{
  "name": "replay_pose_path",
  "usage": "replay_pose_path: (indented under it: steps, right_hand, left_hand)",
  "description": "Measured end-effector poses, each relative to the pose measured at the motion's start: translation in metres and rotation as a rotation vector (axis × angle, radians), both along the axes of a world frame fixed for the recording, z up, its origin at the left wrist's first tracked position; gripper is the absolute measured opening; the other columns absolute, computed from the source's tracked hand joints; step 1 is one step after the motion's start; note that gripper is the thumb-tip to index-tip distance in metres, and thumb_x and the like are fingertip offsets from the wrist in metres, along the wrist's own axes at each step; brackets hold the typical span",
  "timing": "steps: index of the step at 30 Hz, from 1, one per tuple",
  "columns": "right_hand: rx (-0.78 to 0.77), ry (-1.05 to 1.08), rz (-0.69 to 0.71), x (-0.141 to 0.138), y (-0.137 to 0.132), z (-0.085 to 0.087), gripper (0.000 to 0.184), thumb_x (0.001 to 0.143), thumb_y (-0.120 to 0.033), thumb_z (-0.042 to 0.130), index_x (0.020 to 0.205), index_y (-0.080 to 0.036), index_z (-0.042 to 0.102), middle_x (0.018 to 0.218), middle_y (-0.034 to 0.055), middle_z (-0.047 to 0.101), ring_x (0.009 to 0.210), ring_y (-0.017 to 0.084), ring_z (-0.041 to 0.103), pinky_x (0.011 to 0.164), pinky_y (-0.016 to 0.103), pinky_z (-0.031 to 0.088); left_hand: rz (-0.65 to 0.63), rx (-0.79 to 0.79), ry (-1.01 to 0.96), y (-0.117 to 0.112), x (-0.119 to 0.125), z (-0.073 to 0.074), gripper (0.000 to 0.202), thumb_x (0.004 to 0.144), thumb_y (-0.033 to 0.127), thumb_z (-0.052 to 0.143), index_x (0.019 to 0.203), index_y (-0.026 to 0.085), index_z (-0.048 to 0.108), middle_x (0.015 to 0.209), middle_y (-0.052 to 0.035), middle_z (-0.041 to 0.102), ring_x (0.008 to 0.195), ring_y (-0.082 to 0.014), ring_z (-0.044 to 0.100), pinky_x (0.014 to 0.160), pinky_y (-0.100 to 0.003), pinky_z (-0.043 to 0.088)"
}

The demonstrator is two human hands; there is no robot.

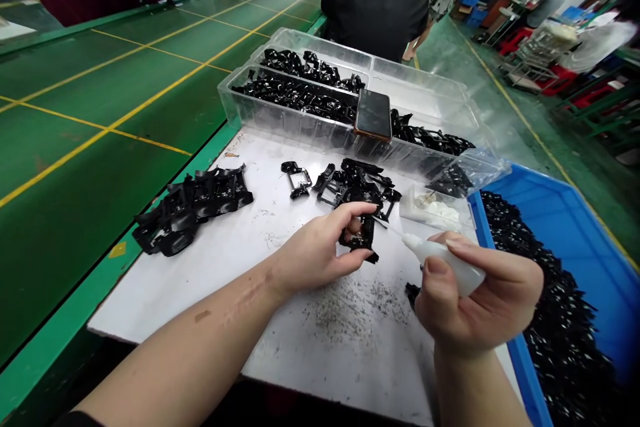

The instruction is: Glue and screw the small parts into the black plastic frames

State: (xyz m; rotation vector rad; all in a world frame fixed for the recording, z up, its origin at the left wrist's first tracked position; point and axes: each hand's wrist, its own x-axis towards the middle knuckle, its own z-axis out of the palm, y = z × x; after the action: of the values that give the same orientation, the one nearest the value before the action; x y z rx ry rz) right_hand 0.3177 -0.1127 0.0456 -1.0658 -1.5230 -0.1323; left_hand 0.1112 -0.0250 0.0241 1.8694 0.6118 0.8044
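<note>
Between thumb and fingers, my left hand [325, 247] grips a black plastic frame part [367, 233] above the white board. My right hand [475, 293] is closed around a small white squeeze bottle [453, 267]. Its thin nozzle points left, close to the frame part; whether the tip touches cannot be made out. Just beyond my left hand lies a loose heap of similar black parts [355, 180]. One single black frame [297, 180] sits apart to the left of the heap. Another small black piece [412, 292] shows partly behind my right hand.
Joined rows of black parts [195, 207] lie on the board's left. Clear plastic trays [300, 123] with black parts stand behind, a phone [373, 113] resting on them. A small clear box [435, 210] holds whitish material. At right is a blue bin [560, 207] of black parts. Someone in black [377, 3] sits ahead.
</note>
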Motion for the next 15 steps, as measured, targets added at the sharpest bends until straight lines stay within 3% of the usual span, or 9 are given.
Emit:
replay_pose_path:
  steps: [15]
  right_hand:
    - [-0.003,-0.056,-0.013,-0.0032,-0.0005,0.0035,0.036,0.077,-0.004,0.076,0.11,-0.018,0.072,0.065,-0.0058,0.057,0.061,0.018,0.064,0.063,0.037,0.057]
  left_hand:
    - [0.006,0.026,0.012,0.0004,-0.0002,-0.0018,0.065,0.094,0.022,0.074,0.154,0.025,0.048,0.107,-0.0011,0.067,0.091,-0.0167,0.065,0.077,-0.03,0.058]
